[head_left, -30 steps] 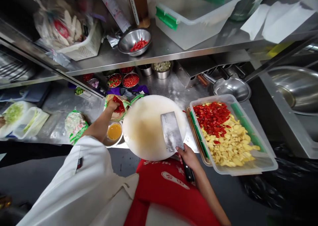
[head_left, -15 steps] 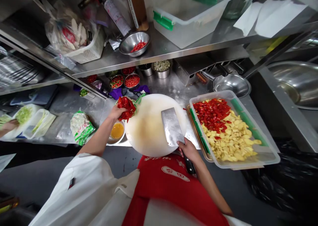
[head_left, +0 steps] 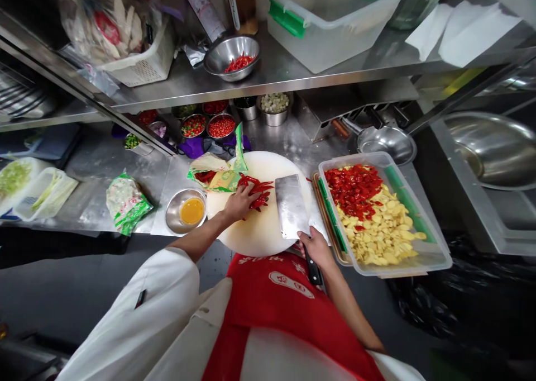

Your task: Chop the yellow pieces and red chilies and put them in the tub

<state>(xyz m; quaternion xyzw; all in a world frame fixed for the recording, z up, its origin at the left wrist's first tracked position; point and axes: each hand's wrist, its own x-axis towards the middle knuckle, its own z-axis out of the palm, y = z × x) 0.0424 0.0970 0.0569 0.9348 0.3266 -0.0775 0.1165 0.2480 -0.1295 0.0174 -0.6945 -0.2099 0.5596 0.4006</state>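
On the round white cutting board [head_left: 234,236], my left hand [head_left: 238,203] closes over a bunch of whole red chili peppers [head_left: 260,190]. Some peppers stick out past its fingertips, and those under the palm are hidden. A torn green-and-white plastic bag [head_left: 218,177] with more red peppers inside lies just beyond this hand, overlapping the board's far left edge. My right hand [head_left: 315,246] grips the black handle of a cleaver [head_left: 291,208]. Its broad blade lies flat over the board's right side, apart from the peppers.
Right of the board stands a clear tub [head_left: 435,249] of chopped red peppers and pale yellow slices. A metal bowl [head_left: 172,213] with orange liquid sits left. Small ingredient pots [head_left: 221,128] line the back beneath a steel shelf [head_left: 188,93]. Another green-white bag [head_left: 128,199] lies farther left.
My left hand has moved right, bringing the red peppers from beyond the board's left edge down onto its middle. The bag now lies open behind it. The cleaver stays nearly still.
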